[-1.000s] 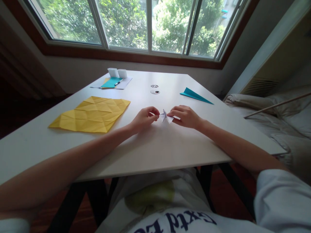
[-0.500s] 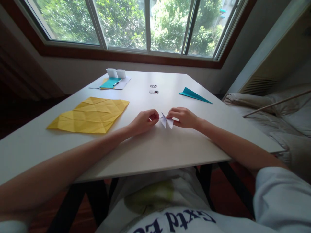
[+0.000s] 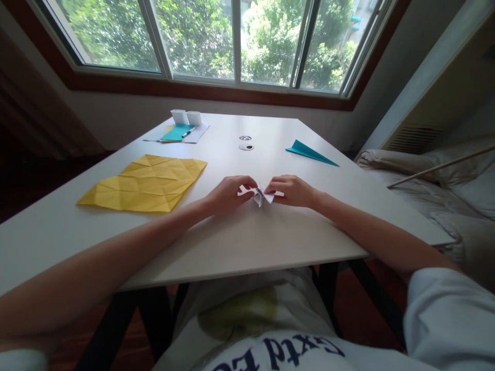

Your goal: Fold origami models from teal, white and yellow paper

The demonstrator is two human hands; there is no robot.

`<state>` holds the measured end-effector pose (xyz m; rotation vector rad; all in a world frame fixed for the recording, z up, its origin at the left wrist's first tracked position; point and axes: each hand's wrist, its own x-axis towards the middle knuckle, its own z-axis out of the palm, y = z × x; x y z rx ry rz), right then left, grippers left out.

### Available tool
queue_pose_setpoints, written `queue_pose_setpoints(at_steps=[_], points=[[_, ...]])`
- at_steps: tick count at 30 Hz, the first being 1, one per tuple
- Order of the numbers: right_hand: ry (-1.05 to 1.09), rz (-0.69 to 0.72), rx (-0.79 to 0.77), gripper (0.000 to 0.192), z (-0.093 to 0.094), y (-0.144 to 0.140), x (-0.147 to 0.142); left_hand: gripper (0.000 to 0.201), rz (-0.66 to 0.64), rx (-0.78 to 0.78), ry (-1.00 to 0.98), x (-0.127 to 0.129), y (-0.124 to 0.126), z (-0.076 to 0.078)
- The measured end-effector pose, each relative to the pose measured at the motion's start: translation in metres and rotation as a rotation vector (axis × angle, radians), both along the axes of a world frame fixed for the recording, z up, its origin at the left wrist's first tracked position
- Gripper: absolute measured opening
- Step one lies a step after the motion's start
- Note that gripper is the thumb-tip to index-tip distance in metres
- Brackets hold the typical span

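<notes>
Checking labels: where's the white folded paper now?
In the head view, the white folded paper is just right of centre, between the left hand and right hand, at the white table.

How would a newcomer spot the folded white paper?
Below the window, toward the near side of the white table, find the left hand and right hand. Between them is the folded white paper, small and pointed. Unlike the larger yellow sheet and teal folded paper, it is white and held.
</notes>
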<state>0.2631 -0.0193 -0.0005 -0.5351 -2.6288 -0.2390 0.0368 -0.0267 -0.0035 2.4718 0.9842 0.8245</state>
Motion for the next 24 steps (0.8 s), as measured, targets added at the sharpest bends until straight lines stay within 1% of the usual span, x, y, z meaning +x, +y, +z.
queue_pose_setpoints(at_steps=[5, 11, 14, 19, 24], points=[[0.025, 0.011, -0.001, 0.013, -0.0007, 0.0003, -0.0003, 0.021, -0.034, 0.066, 0.030, -0.0034, 0.0037, -0.0015], [0.007, 0.031, -0.009, 0.014, -0.0025, -0.0001, -0.0017, 0.017, -0.139, 0.195, 0.055, -0.0022, 0.0018, -0.0006], [-0.022, 0.038, -0.043, 0.013, -0.0016, 0.0000, -0.0023, 0.016, -0.190, 0.240, 0.132, -0.0029, 0.0015, 0.0004], [-0.054, 0.055, -0.148, 0.018, 0.0033, -0.0004, -0.0006, 0.019, -0.215, 0.254, 0.254, -0.0052, 0.0013, 0.0033], [-0.071, 0.053, -0.201, 0.023, 0.0058, -0.0018, 0.0012, 0.023, -0.216, 0.235, 0.290, -0.0066, 0.0011, 0.0041]])
